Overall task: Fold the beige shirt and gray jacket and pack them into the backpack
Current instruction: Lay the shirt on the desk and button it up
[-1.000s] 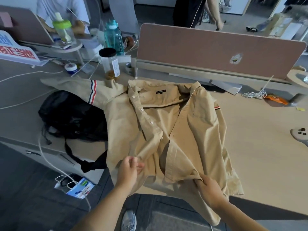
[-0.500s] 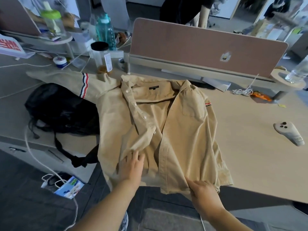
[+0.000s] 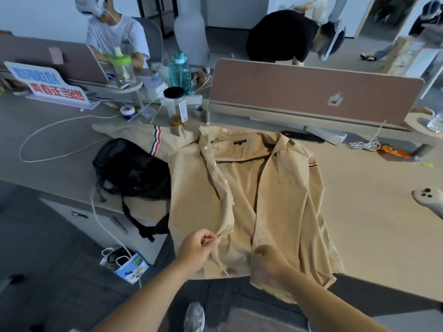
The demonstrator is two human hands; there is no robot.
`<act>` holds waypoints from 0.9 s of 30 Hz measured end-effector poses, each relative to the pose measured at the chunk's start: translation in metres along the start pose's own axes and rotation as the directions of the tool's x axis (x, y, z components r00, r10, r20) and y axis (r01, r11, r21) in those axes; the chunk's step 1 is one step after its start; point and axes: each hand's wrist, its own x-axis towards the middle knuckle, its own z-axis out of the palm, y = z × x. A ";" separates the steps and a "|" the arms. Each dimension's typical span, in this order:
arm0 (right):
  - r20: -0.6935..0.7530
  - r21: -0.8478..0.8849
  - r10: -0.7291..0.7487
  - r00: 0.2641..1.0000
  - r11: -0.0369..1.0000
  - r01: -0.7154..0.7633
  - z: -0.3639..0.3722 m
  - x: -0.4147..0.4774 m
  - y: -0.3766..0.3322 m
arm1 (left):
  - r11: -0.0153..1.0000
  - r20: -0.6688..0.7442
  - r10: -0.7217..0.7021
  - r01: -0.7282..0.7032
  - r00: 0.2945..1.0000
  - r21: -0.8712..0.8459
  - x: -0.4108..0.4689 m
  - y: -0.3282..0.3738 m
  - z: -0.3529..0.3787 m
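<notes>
Your left hand point(image 3: 197, 248) and right hand point(image 3: 269, 261) are each gripping a front edge of the beige shirt point(image 3: 287, 200), likely closing it for folding.

A pale wooden tabletop point(image 3: 374, 219) carries the beige shirt point(image 3: 242, 188), spread open with the collar away and the hem hanging over the near edge. Its left side overlaps a black backpack point(image 3: 129, 168), whose strap drops off the edge. Along the far side stand a black-lidded jar point(image 3: 175, 107), touching the shirt's shoulder, and a small white tub point(image 3: 126, 112). A white cable point(image 3: 45, 133) loops at the left. To the right lie a coiled white cord point(image 3: 364, 146), an orange packet point(image 3: 393, 152) and a beige handheld device point(image 3: 429, 200).
</notes>
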 end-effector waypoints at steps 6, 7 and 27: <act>0.292 0.851 -0.069 0.954 0.473 -0.227 0.019 -0.005 -0.065 | 0.907 0.405 -0.163 0.298 0.900 -0.296 -0.032 -0.001 -0.039; 0.312 0.876 -0.112 0.943 0.417 -0.241 0.019 -0.004 -0.065 | 0.924 0.455 -0.219 0.333 0.863 -0.187 -0.034 -0.006 -0.043; -0.091 0.170 0.122 0.988 0.980 -0.106 -0.094 0.076 -0.061 | 0.960 -0.138 -0.236 0.253 0.962 0.119 0.130 0.057 -0.020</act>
